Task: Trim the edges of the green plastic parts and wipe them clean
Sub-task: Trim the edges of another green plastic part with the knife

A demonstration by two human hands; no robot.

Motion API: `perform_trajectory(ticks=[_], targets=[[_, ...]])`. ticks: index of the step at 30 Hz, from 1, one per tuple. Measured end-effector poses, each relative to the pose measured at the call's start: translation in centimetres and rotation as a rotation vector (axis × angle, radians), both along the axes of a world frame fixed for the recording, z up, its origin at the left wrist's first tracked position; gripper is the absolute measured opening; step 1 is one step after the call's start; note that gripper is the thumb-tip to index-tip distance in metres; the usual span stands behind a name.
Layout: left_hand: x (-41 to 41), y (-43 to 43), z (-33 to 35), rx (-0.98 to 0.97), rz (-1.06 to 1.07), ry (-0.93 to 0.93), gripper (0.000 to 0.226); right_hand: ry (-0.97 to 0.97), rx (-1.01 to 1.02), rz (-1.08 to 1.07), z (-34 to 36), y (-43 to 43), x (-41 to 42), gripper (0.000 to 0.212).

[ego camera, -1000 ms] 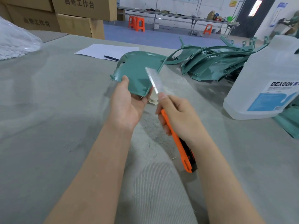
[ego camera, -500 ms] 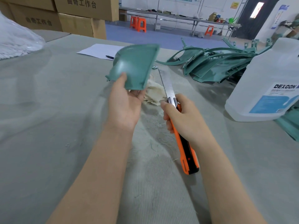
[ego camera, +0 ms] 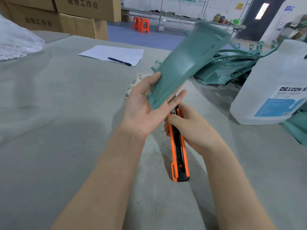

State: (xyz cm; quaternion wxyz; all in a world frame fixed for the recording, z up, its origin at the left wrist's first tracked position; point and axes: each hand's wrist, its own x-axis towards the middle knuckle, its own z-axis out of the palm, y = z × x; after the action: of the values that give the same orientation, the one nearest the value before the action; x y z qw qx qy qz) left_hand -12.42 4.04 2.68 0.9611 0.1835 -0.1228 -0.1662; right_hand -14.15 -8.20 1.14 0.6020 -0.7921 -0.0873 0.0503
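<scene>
Inspection, seemingly: left hand (ego camera: 146, 112) pinches green part (ego camera: 191, 63) tilted up (likely to check its edge); right hand (ego camera: 191, 128) grips orange knife (ego camera: 178, 150) low, out of the way.

Jug label (ego camera: 284, 101): DEXCON, smaller print blurred. Cardboard boxes (ego camera: 86, 9): apparently 曲奇工作台.

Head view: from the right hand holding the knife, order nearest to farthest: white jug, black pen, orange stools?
From the right hand:
1. White jug, on the table to its right.
2. Black pen, on the paper, far left.
3. Orange stools, on the floor beyond the table.
</scene>
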Motion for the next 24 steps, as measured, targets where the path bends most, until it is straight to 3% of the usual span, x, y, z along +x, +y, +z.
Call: perform_trajectory(ticks=[3, 5, 7, 10, 13, 16, 18, 24], targets=[[0.2, 0.0, -0.2, 0.204, 0.142, 0.055, 0.027, 0.089, 0.112, 0.163, 0.4, -0.1, -0.4, 0.018], [0.7, 0.2, -0.3, 0.3, 0.363, 0.081, 0.022, 0.155, 0.175, 0.247, 0.6, -0.1, -0.6, 0.023], [1.2, 0.9, -0.2, 0.182, 0.495, 0.13, 0.021, 0.222, 0.231, 0.297, 0.8, -0.3, -0.7, 0.03], [2.1, 2.9, -0.5, 0.112, 0.691, 0.209, 0.037, 0.222, 0.234, 0.317, 1.3, -0.9, -0.9, 0.033], [2.8, 4.3, -1.1, 0.06, 0.789, 0.265, 0.034, 0.176, 0.24, 0.131, 1.4, -1.7, -0.6, 0.032], [2.7, 4.2, -1.0, -0.015, 0.749, 0.274, 0.024, 0.038, -0.195, -0.224, 0.3, -2.3, 0.6, 0.025], [2.7, 3.6, -1.0, 0.009, 0.707, 0.254, 0.023, -0.04, -0.431, -0.324, -0.6, -2.6, 1.4, 0.02], [2.4, 1.4, -1.0, 0.523, 0.76, 0.074, 0.018, -0.027, -0.676, -0.45, -2.6, -4.2, 3.2, 0.018]])
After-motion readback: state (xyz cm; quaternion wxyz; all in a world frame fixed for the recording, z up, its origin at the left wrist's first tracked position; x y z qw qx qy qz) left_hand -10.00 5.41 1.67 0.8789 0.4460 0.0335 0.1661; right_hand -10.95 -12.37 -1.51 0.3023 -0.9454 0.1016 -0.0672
